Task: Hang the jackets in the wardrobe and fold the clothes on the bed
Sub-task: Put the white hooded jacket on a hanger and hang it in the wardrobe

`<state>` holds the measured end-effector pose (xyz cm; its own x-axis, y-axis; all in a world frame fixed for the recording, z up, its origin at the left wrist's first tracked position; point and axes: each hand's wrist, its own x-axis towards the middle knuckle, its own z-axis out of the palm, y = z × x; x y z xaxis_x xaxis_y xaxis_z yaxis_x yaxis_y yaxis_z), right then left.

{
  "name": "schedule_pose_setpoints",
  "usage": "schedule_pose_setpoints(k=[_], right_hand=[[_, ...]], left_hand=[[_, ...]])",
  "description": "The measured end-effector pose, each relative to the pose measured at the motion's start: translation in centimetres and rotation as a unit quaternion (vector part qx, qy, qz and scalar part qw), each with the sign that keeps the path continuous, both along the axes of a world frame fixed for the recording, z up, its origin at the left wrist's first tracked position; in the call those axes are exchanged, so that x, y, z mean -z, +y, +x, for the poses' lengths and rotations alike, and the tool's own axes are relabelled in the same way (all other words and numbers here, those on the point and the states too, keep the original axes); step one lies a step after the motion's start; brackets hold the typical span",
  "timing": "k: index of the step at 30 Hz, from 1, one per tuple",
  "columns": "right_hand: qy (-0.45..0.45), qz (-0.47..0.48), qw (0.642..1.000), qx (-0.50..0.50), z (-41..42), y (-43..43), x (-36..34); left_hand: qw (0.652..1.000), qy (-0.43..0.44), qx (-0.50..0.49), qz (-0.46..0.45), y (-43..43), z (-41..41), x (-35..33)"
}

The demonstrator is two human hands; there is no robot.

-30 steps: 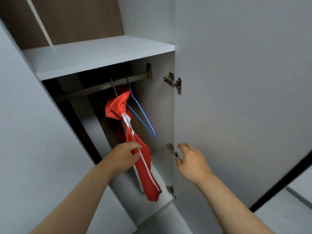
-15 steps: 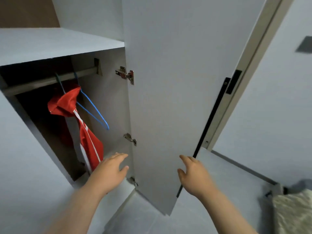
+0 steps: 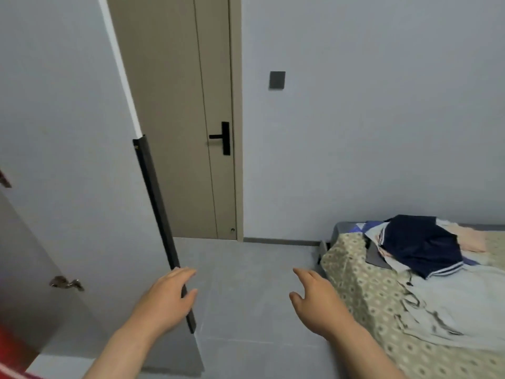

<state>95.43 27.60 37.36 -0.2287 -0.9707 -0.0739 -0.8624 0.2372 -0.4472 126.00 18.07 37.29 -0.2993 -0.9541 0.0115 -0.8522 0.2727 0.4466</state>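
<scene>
**Hidden or cut off**
- The wardrobe interior lies outside the frame. Of the red jacket (image 3: 11,359), only a blurred red patch with a white stripe shows at the lower left corner. Its hanger and the rail cannot be seen.
- The wardrobe door (image 3: 68,160) is cut off at the top and left. One hinge (image 3: 67,283) is visible on its inner face, and a second is clipped by the left border.
- The bed (image 3: 363,302) is cut off at the right and bottom. The clothes on it form an unfolded heap: a navy garment (image 3: 420,244) on top, a pale grey garment (image 3: 459,307) in front of it and a pink garment (image 3: 472,239) behind. Items underneath cannot be told apart.

**Hands**
- The left hand (image 3: 166,299) lies against the free edge of the wardrobe door. Its fingers are almost straight across the black edge strip (image 3: 161,214), with the thumb just below them. It is not clenched.
- The right hand (image 3: 317,299) is released and holds nothing. Its fingers are relaxed above the floor (image 3: 246,269), near the bed corner and apart from it.

**Change from the frame half a second earlier**
- The view has swung right. The rail and the hung jacket have left the frame, and the room door (image 3: 177,105) and wall switch (image 3: 277,80) have entered it.
- The left hand has moved from the wardrobe opening to the door edge.
- The right hand has left that edge and now lies toward the bed.
</scene>
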Motion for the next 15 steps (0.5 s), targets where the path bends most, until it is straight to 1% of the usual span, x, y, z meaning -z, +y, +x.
schedule_pose_setpoints(k=[8,15], right_hand=[[-0.018,-0.005,0.992,0.123,-16.4,9.0,0.1],[-0.046,0.005,0.973,0.228,-25.6,16.1,1.2]], left_hand=[[0.994,-0.029,0.109,0.006,2.4,-18.4,-0.8],[0.976,-0.034,0.217,0.005,3.8,-31.7,-1.1]])
